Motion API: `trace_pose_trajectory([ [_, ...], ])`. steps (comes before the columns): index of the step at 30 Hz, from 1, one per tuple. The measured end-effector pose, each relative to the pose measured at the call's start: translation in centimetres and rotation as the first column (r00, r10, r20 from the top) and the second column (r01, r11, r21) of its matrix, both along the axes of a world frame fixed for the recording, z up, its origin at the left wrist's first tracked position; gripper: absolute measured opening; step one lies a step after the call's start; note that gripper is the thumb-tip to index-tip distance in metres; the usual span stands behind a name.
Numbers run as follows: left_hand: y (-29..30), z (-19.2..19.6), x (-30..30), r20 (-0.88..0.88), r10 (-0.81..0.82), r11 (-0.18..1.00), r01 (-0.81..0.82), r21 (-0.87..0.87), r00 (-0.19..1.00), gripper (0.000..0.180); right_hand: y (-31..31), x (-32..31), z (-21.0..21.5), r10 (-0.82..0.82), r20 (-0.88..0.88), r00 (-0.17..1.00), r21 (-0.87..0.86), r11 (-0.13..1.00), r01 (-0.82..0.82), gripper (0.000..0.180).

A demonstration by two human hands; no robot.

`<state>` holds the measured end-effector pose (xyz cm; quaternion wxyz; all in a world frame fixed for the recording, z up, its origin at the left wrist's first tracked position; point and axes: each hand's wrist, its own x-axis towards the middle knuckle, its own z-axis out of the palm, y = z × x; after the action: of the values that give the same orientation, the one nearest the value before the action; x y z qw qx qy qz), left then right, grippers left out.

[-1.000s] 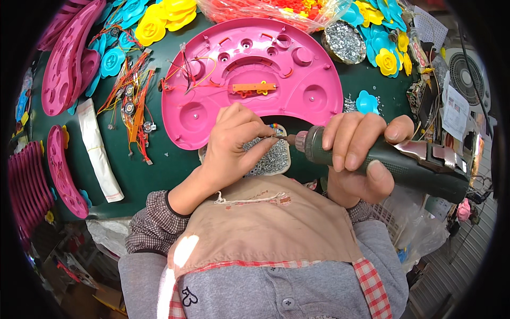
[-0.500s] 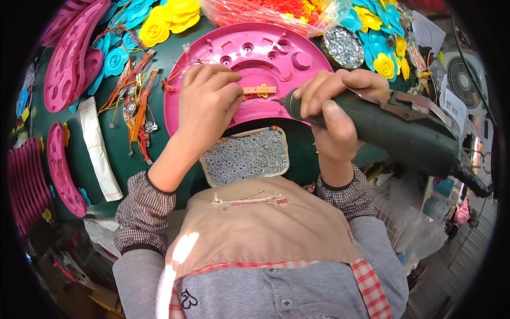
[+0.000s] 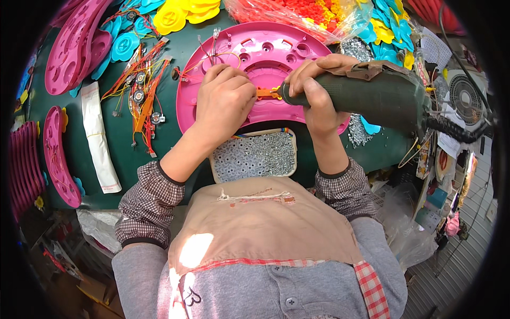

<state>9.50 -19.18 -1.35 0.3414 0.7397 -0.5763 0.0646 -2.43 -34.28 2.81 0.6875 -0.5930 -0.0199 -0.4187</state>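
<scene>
On the dark green worktop, straight ahead of the person, lies a large pink plastic shell, rounded at the far side and dotted with holes and moulded posts. The left hand rests on the near part of this shell, fingers curled down and pinched at a small orange strip lying across the shell's middle; whether they grip the strip or only steady it I cannot tell. The right hand is wrapped tightly round the front of a dark green electric screwdriver, whose tip meets the right end of the orange strip, just beside the left fingertips. A black cable runs from the tool's rear off to the right.

Nearer the body, between the two forearms, sits a shallow tray of small silver screws, touching the near edge of the shell. Left of the shell lies a tangle of orange and red wires with small round parts, and beside it a white paper strip. More pink shells stand along the left edge, with yellow and blue flower-shaped pieces at the far side.
</scene>
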Motion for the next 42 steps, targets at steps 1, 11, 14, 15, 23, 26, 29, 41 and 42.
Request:
trace_pose_trajectory([
  [1,0.1,-0.1,0.1,-0.01,-0.003,1.0,0.003,0.012,1.0,0.008,0.1,0.1,0.2,-0.002,-0.008,1.0,0.033,0.999,0.003,0.04],
  [11,1.4,3.2,-2.5,-0.24,-0.101,0.993,0.084,-0.082,0.965,0.016,-0.1,-3.9,5.9,0.147,0.123,0.981,0.13,0.978,-0.163,0.042],
  [14,1.7,3.1,-3.3,-0.247,-0.123,0.987,0.092,-0.132,0.961,0.02,0.6,-4.4,6.2,0.14,0.067,0.988,0.13,0.98,-0.148,0.044],
  [15,1.9,3.0,-3.5,-0.243,-0.118,0.987,0.087,-0.136,0.963,0.021,0.8,-4.3,6.1,0.147,0.05,0.988,0.115,0.982,-0.152,0.044],
  [23,2.9,2.2,-3.9,-0.259,-0.078,0.976,0.021,-0.217,0.963,0.026,1.2,-3.9,6.1,0.218,0.043,0.975,0.059,0.974,-0.22,0.048],
  [26,3.0,2.2,-4.1,-0.196,-0.014,0.976,-0.029,-0.216,0.98,0.027,1.5,-3.5,5.8,0.235,0.019,0.972,0.015,0.972,-0.235,0.047],
  [29,3.1,2.2,-4.5,-0.189,0.076,0.974,-0.113,-0.197,0.979,0.03,1.9,-2.2,5.3,0.179,0.017,0.984,-0.007,0.984,-0.179,0.044],
  [41,3.1,2.1,-6.3,-0.175,0.054,0.973,-0.013,0.231,0.983,0.064,2.7,2.5,1.7,0.02,-0.172,0.985,0.102,0.995,-0.003,0.039],
  [42,3.0,2.0,-6.3,-0.171,0.055,0.973,-0.014,0.231,0.984,0.062,2.7,2.7,1.5,0.022,-0.175,0.984,0.08,0.997,-0.008,0.038],
])
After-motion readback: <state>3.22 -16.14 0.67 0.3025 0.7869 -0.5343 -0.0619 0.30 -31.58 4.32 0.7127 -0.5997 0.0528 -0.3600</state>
